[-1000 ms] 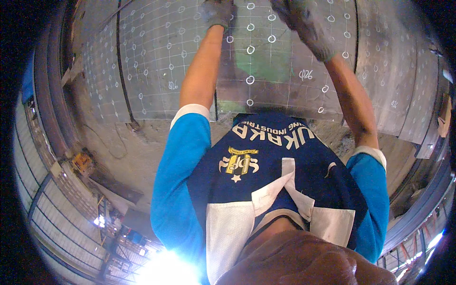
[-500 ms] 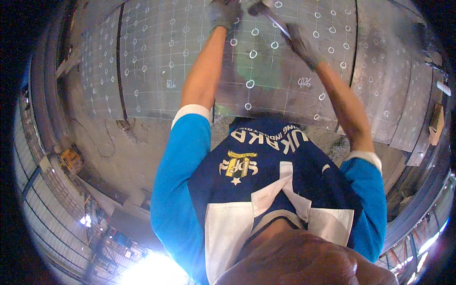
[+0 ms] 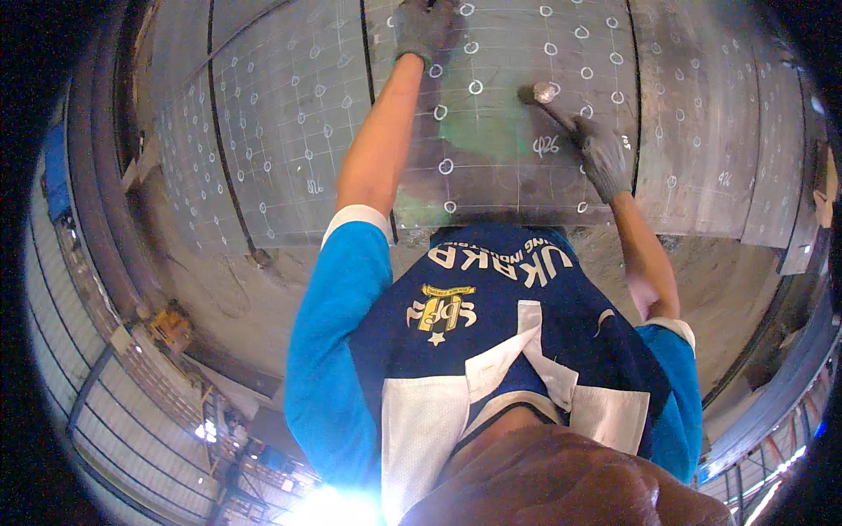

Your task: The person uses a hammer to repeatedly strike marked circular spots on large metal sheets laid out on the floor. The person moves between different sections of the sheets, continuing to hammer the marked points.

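Both my hands wear grey gloves. My right hand [image 3: 602, 158] is wrapped round the handle of a hammer [image 3: 544, 93], whose head has a bright, worn face. The hammer is held over the right part of a dark steel plate [image 3: 500, 180], apart from my left hand. My left hand [image 3: 424, 31] is low over the plate at the top edge of the view, its fingers bent together. Whatever it may hold is hidden by the glove and the picture's edge. White chalk circles and thin grid lines cover the plate around both hands.
More chalk-marked plates lie to the left [image 3: 289, 131] and right [image 3: 693, 114], with dark narrow gaps between them. A yellow machine [image 3: 171, 327] stands on the dusty floor at the left. Long steel sections [image 3: 88, 202] run along the far left.
My right hand has drawn the hammer back toward me and to the right, away from my left hand. My left hand stays near the top edge. The whole view has shifted slightly.
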The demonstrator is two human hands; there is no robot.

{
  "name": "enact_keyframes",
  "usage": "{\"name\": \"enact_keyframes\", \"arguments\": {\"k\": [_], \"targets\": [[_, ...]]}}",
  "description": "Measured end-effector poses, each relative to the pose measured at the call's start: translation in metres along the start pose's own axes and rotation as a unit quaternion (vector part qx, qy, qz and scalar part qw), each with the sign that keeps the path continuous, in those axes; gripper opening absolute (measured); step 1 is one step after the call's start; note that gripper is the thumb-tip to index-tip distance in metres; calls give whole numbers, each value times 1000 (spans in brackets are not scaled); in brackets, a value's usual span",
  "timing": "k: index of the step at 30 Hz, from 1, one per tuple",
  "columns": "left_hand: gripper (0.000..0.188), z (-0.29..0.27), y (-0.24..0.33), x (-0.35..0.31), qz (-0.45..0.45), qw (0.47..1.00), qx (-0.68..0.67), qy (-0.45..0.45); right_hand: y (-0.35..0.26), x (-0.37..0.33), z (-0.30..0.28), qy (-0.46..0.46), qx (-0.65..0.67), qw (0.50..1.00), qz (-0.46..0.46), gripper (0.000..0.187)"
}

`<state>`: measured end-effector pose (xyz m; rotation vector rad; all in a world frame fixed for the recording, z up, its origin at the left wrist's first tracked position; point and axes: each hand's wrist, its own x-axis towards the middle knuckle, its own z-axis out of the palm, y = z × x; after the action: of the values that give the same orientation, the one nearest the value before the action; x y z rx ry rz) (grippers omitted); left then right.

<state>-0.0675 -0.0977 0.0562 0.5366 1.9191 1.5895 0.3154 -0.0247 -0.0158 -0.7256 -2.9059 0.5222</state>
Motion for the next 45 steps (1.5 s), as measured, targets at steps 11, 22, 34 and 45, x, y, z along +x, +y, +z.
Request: {"name": "enact_keyframes", "arguments": {"k": [11,22,34,45], "targets": [[10,22,1,1,-56,998,19,-15,-14,14,-16,-137,-29,988,65,38],[9,16,-21,12,35,999,32,-25,-13,9,-13,-74,-7,996,45,36],[32,23,6,1,-33,988,152,0,-51,89,-83,-221,133,951,168,29],[30,18,-40,20,2,994,92,-52,-38,231,-81,108,156,981,-30,30]]}}
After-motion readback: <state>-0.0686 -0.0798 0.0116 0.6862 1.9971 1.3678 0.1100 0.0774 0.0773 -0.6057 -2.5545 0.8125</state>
